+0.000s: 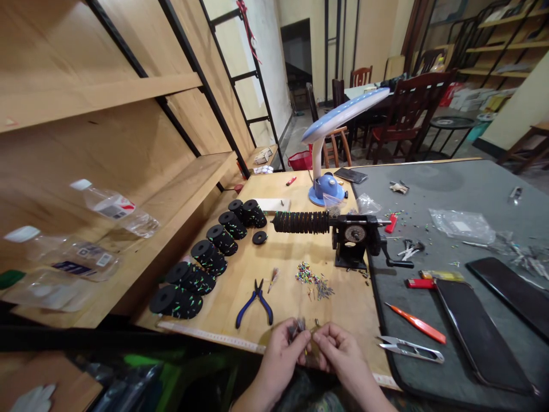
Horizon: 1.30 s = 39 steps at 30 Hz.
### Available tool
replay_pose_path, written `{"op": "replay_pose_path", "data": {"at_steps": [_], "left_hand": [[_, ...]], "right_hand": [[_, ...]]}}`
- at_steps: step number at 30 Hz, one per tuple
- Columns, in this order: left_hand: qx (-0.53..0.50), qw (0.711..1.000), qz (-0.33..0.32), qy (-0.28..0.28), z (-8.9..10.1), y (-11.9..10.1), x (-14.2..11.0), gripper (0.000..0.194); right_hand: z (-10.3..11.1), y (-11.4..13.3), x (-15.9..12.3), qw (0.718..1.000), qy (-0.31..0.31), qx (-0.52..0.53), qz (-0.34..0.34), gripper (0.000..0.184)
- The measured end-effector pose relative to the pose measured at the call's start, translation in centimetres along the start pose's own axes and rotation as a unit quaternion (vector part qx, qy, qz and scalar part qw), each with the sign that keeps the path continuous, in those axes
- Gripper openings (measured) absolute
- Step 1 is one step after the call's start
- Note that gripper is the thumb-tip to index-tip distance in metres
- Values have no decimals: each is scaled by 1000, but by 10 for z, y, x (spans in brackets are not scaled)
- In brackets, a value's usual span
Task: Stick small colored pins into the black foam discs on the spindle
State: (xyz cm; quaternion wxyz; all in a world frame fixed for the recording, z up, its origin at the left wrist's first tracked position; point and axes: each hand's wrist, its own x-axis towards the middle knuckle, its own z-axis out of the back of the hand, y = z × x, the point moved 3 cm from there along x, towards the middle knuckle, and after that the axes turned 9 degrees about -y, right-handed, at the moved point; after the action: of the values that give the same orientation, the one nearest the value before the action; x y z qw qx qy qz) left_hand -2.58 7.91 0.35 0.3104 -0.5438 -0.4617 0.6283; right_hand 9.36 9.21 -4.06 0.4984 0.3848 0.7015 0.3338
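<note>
Both hands meet at the front edge of the wooden table. My left hand [285,349] is closed around a small bundle of thin, greyish pieces [297,327], too small to name. Close beside it, my right hand [337,347] pinches something tiny that its fingers mostly hide. Just beyond lie a heap of colourful beads [305,273] and a pile of small metal pins [325,290]. Blue-handled pliers [256,303] rest with handles spread to the left of the hands. A black hand-cranked winder [355,237] with a coil-wrapped shaft [301,222] stands behind the beads.
Black foam spools [175,302] line the table's left side. A blue desk lamp [326,190] stands at the back. On the dark mat to the right are thread snips [412,349], an orange pointed tool [416,323], lighters and phones [482,332]. Plastic bottles [115,209] lie on the left shelf.
</note>
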Motion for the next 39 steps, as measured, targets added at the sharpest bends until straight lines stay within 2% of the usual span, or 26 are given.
{"op": "replay_pose_path", "data": {"at_steps": [5,10,18,31,39], "left_hand": [[-66,995,72,-8,4,10,2,44],[-94,991,90,-16,7,13,3,40],[-121,978,167,-30,8,13,3,37],[-102,982,155,-24,8,16,4,34],[-34,996,86,-3,6,12,3,39]], "right_hand": [[0,3,-5,998,15,-59,23,53],[-2,0,-5,997,27,-75,20,50],[-4,2,-5,996,29,-82,4,48],[-4,3,-3,996,25,-84,6,49],[-1,0,2,998,25,-51,15,53]]}}
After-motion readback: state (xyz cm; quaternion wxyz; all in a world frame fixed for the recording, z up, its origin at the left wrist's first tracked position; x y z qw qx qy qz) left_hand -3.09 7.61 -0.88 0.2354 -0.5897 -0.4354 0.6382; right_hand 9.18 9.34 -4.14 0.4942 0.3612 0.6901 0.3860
